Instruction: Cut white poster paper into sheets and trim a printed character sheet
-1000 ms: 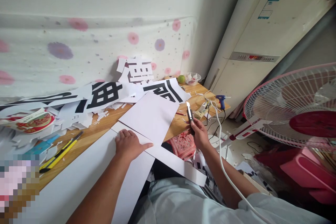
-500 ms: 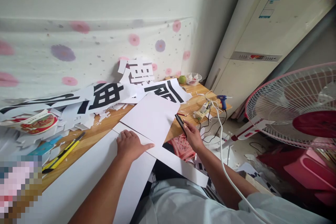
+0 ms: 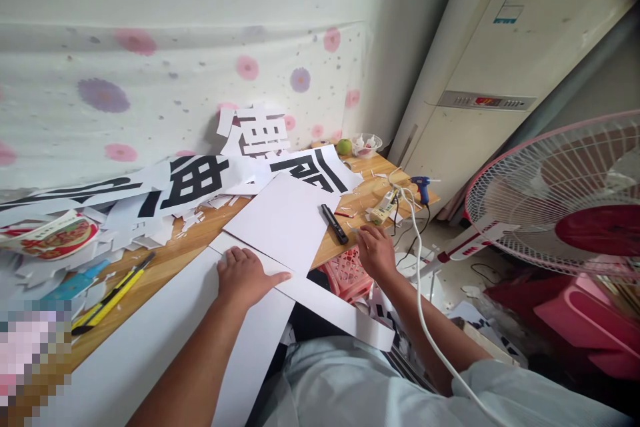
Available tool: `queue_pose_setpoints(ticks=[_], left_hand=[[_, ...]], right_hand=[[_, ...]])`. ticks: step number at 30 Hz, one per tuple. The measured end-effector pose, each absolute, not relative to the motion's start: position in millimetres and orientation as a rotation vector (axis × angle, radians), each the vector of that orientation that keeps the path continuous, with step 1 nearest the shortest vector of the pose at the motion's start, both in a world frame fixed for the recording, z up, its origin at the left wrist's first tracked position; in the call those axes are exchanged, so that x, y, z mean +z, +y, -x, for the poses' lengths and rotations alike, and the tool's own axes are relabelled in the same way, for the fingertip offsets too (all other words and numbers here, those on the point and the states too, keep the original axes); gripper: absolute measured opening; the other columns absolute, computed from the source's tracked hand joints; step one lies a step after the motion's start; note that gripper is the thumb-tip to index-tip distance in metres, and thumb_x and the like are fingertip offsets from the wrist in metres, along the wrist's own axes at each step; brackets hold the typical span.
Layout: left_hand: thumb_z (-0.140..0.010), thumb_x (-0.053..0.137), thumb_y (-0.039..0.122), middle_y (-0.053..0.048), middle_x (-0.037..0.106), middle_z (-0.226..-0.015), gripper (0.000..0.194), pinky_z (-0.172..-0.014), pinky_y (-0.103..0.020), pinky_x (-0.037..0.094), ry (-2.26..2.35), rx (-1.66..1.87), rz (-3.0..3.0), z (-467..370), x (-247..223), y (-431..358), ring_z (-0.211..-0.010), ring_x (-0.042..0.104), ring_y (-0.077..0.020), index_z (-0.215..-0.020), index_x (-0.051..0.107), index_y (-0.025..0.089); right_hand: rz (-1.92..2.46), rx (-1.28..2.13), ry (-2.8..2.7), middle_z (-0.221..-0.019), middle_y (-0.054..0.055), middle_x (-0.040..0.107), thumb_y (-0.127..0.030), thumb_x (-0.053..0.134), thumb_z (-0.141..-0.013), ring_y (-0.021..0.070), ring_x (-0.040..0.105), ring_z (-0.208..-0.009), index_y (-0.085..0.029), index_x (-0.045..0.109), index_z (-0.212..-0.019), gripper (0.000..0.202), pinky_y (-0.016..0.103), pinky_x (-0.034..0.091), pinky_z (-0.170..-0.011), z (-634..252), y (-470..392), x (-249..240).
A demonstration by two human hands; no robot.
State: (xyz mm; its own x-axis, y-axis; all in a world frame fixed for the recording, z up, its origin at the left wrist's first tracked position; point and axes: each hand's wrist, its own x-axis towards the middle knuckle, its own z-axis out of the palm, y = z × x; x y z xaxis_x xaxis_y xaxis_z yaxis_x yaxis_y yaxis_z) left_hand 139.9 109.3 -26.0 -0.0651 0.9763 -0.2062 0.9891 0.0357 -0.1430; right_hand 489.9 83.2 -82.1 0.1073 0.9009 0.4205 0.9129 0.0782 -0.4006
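Observation:
My left hand [image 3: 246, 277] lies spread, thumb out to the right, on a long white strip [image 3: 333, 307] that rests over a large white board [image 3: 165, 320]. Beyond it a white square sheet [image 3: 280, 220] overlaps the strip. A black tool [image 3: 334, 223] lies on the wooden table just right of that sheet. Close to the tool, my right hand [image 3: 374, 247] is at the table's edge with fingers bent; a small thin thing may be at its fingertips, too small to name.
Printed sheets with black characters [image 3: 195, 180] and paper scraps cover the table's back. A yellow cutter [image 3: 113, 293] lies at left. At right are a blue glue gun [image 3: 423, 188], a power strip [image 3: 385, 207], a white cable [image 3: 423, 307] and a fan [image 3: 560, 213].
My right hand has let go of the black tool, which now lies on the table, and has moved a little right. My left hand stays on the strip. The view has shifted slightly.

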Motion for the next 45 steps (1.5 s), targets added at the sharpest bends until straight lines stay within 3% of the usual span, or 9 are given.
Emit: queue_pose_setpoints(ticks=[9,14,17,25,28,31,34,38,45], left_hand=[[-0.064,0.047,0.105,-0.043,0.038,-0.165,0.149,-0.122,-0.061,0.028,2.226,-0.338,-2.137,-138.5,-29.2,109.8,-0.157,0.03,-0.0543,-0.157,0.046,-0.012],[-0.064,0.046,0.105,-0.042,0.032,-0.169,0.152,-0.124,-0.062,0.027,2.231,-0.368,-2.097,-138.5,-29.5,110.9,-0.16,0.026,-0.0541,-0.161,0.041,-0.012],[-0.063,0.046,0.106,-0.042,0.029,-0.17,0.153,-0.125,-0.063,0.025,2.22,-0.389,-2.07,-139.3,-28.1,110.8,-0.162,0.023,-0.054,-0.163,0.04,-0.011],[-0.062,0.05,0.107,-0.043,0.024,-0.172,0.159,-0.128,-0.065,0.02,2.197,-0.366,-2.043,-140.5,-28.6,108.1,-0.163,0.02,-0.0546,-0.165,0.031,-0.013],[-0.06,0.053,0.108,-0.043,0.024,-0.172,0.161,-0.129,-0.064,0.019,2.199,-0.325,-2.037,-140.1,-30.7,106.9,-0.163,0.019,-0.0557,-0.166,0.032,-0.012],[-0.057,0.055,0.109,-0.044,0.022,-0.172,0.164,-0.13,-0.065,0.017,2.184,-0.29,-2.025,-139.4,-31.8,105.5,-0.163,0.017,-0.0574,-0.166,0.032,-0.011],[-0.056,0.055,0.11,-0.043,0.022,-0.173,0.165,-0.13,-0.066,0.016,2.174,-0.271,-2.017,-138.5,-32.5,104.5,-0.164,0.015,-0.0578,-0.166,0.032,-0.01],[-0.055,0.054,0.11,-0.042,0.021,-0.173,0.164,-0.13,-0.067,0.014,2.173,-0.267,-2.003,-137.2,-34.5,103.8,-0.164,0.014,-0.0574,-0.168,0.032,-0.007],[-0.053,0.052,0.112,-0.043,0.019,-0.174,0.169,-0.131,-0.067,0.012,2.16,-0.27,-2.003,-136.9,-35.5,102.9,-0.164,0.013,-0.0573,-0.168,0.028,-0.01]], right_hand=[[2.056,-0.234,-1.956,-0.156,0.015,0.062,-0.047,0.045,-0.113,0.0347,0.044,-0.149,-0.017,0.075,-0.132,0.046,0.048,0.032,-0.121,-479.8,95.6,-73.3],[2.141,-0.224,-1.958,-0.172,0.018,0.045,-0.04,0.044,-0.111,0.0383,0.015,-0.168,-0.01,0.077,-0.132,0.049,0.052,0.018,-0.13,-475.2,132.6,-69.1],[2.18,-0.176,-1.956,-0.175,0.017,0.041,-0.036,0.045,-0.109,0.0384,0.01,-0.169,-0.01,0.077,-0.134,0.047,0.053,0.016,-0.131,-478.7,155.6,-68.2],[2.13,-0.258,-1.862,-0.174,0.021,0.041,-0.04,0.039,-0.111,0.04,0.022,-0.166,-0.007,0.071,-0.141,0.055,0.057,0.026,-0.127,-475.9,166.6,-54.3],[1.931,-0.256,-1.991,-0.169,0.014,0.05,-0.042,0.04,-0.112,0.0375,0.031,-0.162,-0.017,0.073,-0.14,0.05,0.056,0.031,-0.124,-457.5,147.3,-52.6],[1.766,-0.18,-2.133,-0.161,0.013,0.06,-0.044,0.05,-0.109,0.0362,0.048,-0.149,-0.022,0.072,-0.143,0.046,0.051,0.039,-0.118,-441.9,132.4,-60.3],[1.744,-0.148,-2.107,-0.144,0.017,0.07,-0.031,0.053,-0.104,0.0327,0.064,-0.122,-0.016,0.07,-0.146,0.048,0.044,0.047,-0.107,-439.5,129.8,-76.8],[1.718,-0.209,-1.982,-0.128,0.017,0.074,-0.019,0.049,-0.1,0.029,0.066,-0.105,-0.016,0.076,-0.138,0.047,0.041,0.051,-0.097,-454.1,135.2,-96.2],[1.729,-0.292,-1.902,-0.131,0.021,0.072,-0.032,0.054,-0.104,0.0335,0.064,-0.108,-0.015,0.08,-0.125,0.037,0.048,0.05,-0.096,-455.4,124.7,-78.3]])
